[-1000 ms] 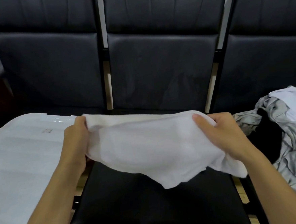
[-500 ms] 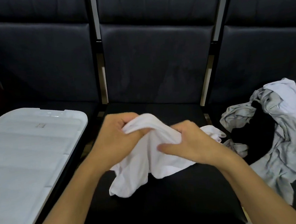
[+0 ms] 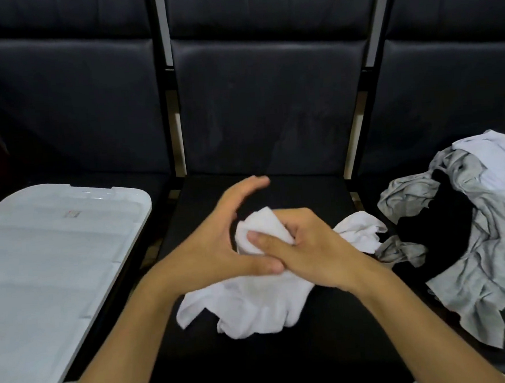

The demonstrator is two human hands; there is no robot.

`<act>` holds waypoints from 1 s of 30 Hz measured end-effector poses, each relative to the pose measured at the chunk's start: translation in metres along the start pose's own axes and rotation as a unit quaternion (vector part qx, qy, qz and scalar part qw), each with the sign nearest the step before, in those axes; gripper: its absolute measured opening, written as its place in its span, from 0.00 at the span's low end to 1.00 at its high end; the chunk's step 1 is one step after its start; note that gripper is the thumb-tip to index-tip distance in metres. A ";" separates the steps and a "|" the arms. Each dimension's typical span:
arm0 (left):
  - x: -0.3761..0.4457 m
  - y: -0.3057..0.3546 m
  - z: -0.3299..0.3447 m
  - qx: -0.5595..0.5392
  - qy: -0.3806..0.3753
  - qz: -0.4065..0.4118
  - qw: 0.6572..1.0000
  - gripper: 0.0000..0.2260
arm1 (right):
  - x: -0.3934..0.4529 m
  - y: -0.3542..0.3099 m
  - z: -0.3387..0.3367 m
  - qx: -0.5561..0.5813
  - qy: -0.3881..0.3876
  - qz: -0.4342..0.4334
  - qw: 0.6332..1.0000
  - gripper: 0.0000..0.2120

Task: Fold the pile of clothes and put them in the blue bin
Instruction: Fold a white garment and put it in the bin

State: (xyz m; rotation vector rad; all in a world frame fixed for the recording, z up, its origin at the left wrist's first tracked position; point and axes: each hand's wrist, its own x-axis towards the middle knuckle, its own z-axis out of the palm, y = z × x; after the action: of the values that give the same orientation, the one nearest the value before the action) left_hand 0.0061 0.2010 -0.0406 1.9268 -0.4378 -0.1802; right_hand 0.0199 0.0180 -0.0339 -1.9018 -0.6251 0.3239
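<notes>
A white garment (image 3: 250, 305) lies bunched on the middle black seat (image 3: 316, 345). My right hand (image 3: 312, 247) is closed around an upper fold of it, thumb pressed on the cloth. My left hand (image 3: 219, 247) sits just left of that fold with its fingers spread and curved, its thumb resting against the right hand and the cloth. A pile of clothes (image 3: 469, 230), grey, white and black, is heaped on the right seat. The white lid (image 3: 41, 266) on the left seat covers a container; no blue shows.
Three dark padded chairs stand side by side with tall backrests (image 3: 269, 100) behind the seats. Narrow gaps with metal frame posts (image 3: 166, 62) separate them. The white garment's far tip (image 3: 358, 231) reaches toward the pile.
The white garment was held spread between both hands, then gathered and lowered onto the seat. Since half a second ago my left hand has opened its fingers off the bunch.
</notes>
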 end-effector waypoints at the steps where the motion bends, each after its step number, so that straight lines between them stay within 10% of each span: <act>1: 0.000 0.000 0.002 -0.008 -0.030 0.015 0.999 0.35 | -0.001 0.000 -0.001 0.005 -0.028 0.007 1.000 0.06; 5: -0.001 0.005 0.005 -0.069 -0.055 -0.024 0.996 0.12 | -0.007 0.002 -0.009 0.018 -0.061 0.014 0.998 0.07; 11: -0.014 0.010 -0.028 0.032 0.052 -0.046 0.997 0.14 | -0.019 0.030 -0.044 -0.058 -0.094 0.071 0.991 0.07; 16: -0.044 0.021 -0.079 0.144 0.178 -0.041 0.973 0.18 | -0.036 0.043 -0.083 -0.123 0.125 0.086 0.981 0.08; 20: -0.050 0.009 -0.093 0.246 0.196 -0.045 0.948 0.21 | -0.051 0.030 -0.099 -0.203 0.112 0.088 0.969 0.20; 24: -0.069 -0.016 -0.121 0.232 0.022 -0.192 0.953 0.24 | -0.073 0.011 -0.116 -0.039 -0.113 0.170 0.978 0.14; 27: -0.078 -0.044 -0.130 0.285 -0.137 -0.372 0.873 0.26 | -0.075 0.019 -0.115 0.009 -0.258 0.282 0.924 0.10; 30: -0.068 -0.055 -0.105 0.336 -0.121 -0.437 0.826 0.17 | -0.057 0.055 -0.106 -0.176 -0.166 0.295 0.924 0.09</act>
State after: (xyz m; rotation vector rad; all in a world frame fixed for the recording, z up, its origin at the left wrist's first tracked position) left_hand -0.0103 0.3356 -0.0554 2.7033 0.3238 -0.9857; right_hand 0.0400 -0.1119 -0.0449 -2.3866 -0.3203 0.9937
